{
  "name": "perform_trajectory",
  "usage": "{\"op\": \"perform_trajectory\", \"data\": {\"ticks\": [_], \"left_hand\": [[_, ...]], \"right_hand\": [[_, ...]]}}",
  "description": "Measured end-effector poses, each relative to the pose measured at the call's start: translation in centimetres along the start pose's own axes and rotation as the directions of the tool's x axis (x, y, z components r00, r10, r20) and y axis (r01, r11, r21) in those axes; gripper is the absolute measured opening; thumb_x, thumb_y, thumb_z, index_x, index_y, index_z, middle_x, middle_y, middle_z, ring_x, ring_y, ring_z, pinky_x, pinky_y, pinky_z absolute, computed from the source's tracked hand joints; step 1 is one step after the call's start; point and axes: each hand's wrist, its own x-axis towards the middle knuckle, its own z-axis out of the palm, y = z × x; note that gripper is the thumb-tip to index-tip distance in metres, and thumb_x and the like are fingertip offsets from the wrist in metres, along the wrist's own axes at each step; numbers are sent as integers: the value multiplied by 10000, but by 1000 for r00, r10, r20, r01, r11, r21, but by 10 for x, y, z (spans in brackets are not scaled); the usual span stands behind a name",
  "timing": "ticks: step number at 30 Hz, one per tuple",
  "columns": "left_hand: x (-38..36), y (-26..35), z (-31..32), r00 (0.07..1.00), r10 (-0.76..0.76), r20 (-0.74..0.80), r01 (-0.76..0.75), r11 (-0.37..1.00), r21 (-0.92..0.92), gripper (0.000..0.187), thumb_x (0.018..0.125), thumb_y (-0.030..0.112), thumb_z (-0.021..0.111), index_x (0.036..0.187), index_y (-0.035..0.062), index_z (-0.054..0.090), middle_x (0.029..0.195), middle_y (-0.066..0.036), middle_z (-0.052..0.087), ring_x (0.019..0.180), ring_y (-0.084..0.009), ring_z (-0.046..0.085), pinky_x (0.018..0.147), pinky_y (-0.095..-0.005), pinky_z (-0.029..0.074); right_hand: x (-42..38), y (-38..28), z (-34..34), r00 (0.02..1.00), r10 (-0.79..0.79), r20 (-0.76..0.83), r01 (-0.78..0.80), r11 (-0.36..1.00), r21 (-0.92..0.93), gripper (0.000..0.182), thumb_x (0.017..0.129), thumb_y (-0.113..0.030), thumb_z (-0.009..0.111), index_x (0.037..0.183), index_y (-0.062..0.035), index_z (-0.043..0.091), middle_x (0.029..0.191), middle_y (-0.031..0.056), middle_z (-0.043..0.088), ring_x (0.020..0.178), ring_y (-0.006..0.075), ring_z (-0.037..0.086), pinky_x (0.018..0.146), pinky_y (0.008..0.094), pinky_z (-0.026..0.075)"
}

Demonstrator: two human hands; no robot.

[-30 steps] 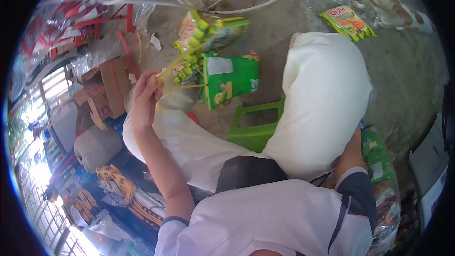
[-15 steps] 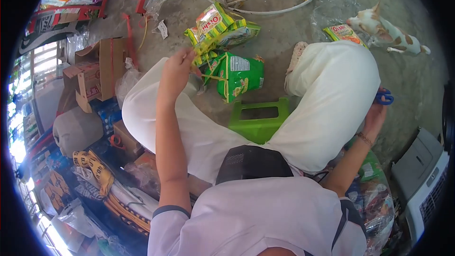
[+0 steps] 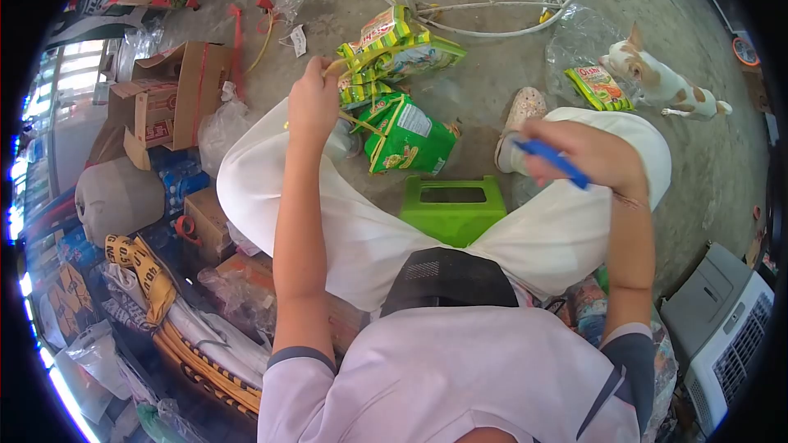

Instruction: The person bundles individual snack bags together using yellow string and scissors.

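My left hand (image 3: 316, 98) is closed on a yellow strap (image 3: 351, 61) that runs to the snack packs. Yellow-green snack packs (image 3: 400, 51) lie in a bundle on the floor just past that hand. Closer to me, a bright green snack pack (image 3: 410, 135) also has a yellow strap across it. My right hand (image 3: 587, 152), blurred by motion, grips blue-handled scissors (image 3: 558, 162) above my right knee; the blades are hard to make out. Between my legs stands a green plastic stool (image 3: 454, 226), nearer to me than the packs.
A white and tan cat (image 3: 657, 82) stands at the right beside a single snack pack (image 3: 602, 87) and clear plastic. An open cardboard box (image 3: 193, 90) and a grey jug (image 3: 119, 201) are at the left. A white metal frame (image 3: 501, 29) rests ahead, and a grey appliance (image 3: 714, 320) stands right.
My right hand has come in from beside my right thigh, carrying the scissors over my knee. My left hand keeps hold of the yellow strap, and the green pack has tilted.
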Motion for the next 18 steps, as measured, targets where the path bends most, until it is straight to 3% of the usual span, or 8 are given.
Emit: {"op": "perform_trajectory", "data": {"ticks": [2, 4, 5, 7, 11, 13, 17, 18], "left_hand": [[0, 1, -13, 970, -196, 147, 232, 926, -297, 244, 982, 249, 509, 922, 26, 588, 609, -121, 616, 521, -175, 579, 520, -317, 423], [1, -2, -20, 929, -240, 281, 343, 844, -413, 258, 1002, 240, 467, 903, 28, 577, 596, -104, 609, 479, -111, 507, 479, -260, 370], [1, -4, -22, 902, -252, 351, 401, 792, -460, 269, 1011, 236, 446, 893, 29, 571, 589, -96, 605, 458, -78, 472, 458, -231, 343], [1, -3, -20, 913, -198, 357, 376, 750, -544, 272, 1022, 245, 427, 884, 50, 557, 585, -105, 601, 428, -78, 420, 436, -225, 306], [-4, 14, -19, 937, -189, 292, 330, 749, -574, 266, 1027, 252, 422, 862, 70, 525, 579, -112, 597, 405, -73, 376, 416, -230, 273], [-6, 17, -19, 942, -162, 293, 309, 757, -576, 269, 1024, 272, 447, 877, 62, 528, 597, -89, 600, 451, -86, 446, 449, -234, 314], [-7, 18, -21, 933, -174, 316, 337, 735, -589, 300, 1015, 293, 470, 890, 35, 561, 641, -76, 617, 545, -125, 538, 539, -271, 391], [-6, 21, -23, 950, -183, 252, 289, 819, -496, 313, 1011, 295, 475, 887, 24, 571, 646, -75, 610, 563, -135, 544, 558, -287, 401]], "right_hand": [[45, 7, 23, 989, 85, 117, -80, 996, -49, 319, 964, -378, 574, 954, -60, 548, 821, 46, 635, 755, 124, 648, 677, 256, 497], [83, 39, 46, 981, -1, 196, -58, 953, 298, 563, 922, -632, 522, 949, -74, 586, 755, 36, 638, 691, 132, 659, 636, 259, 487], [96, 49, 57, 977, 18, 211, -89, 938, 334, 583, 917, -658, 499, 931, -82, 583, 755, 34, 637, 692, 131, 660, 630, 254, 479], [114, 64, 75, 968, 58, 243, -155, 902, 403, 625, 906, -710, 453, 895, -98, 576, 755, 32, 637, 693, 131, 662, 616, 244, 465], [136, 68, 82, 958, -47, 283, -145, 772, 619, 635, 911, -722, 417, 849, -108, 566, 765, 33, 629, 691, 134, 646, 628, 239, 434], [147, 59, 78, 970, -70, 233, -116, 710, 695, 610, 948, -671, 406, 844, -95, 579, 775, 42, 625, 677, 138, 623, 635, 243, 424], [166, 44, 68, 976, -109, 186, -39, 757, 652, 647, 868, -767, 446, 833, -131, 561, 736, 6, 576, 661, 132, 599, 675, 261, 431], [169, 41, 68, 978, -97, 187, -44, 774, 632, 652, 862, -772, 452, 833, -130, 562, 731, 3, 568, 660, 129, 593, 681, 269, 438]]}}
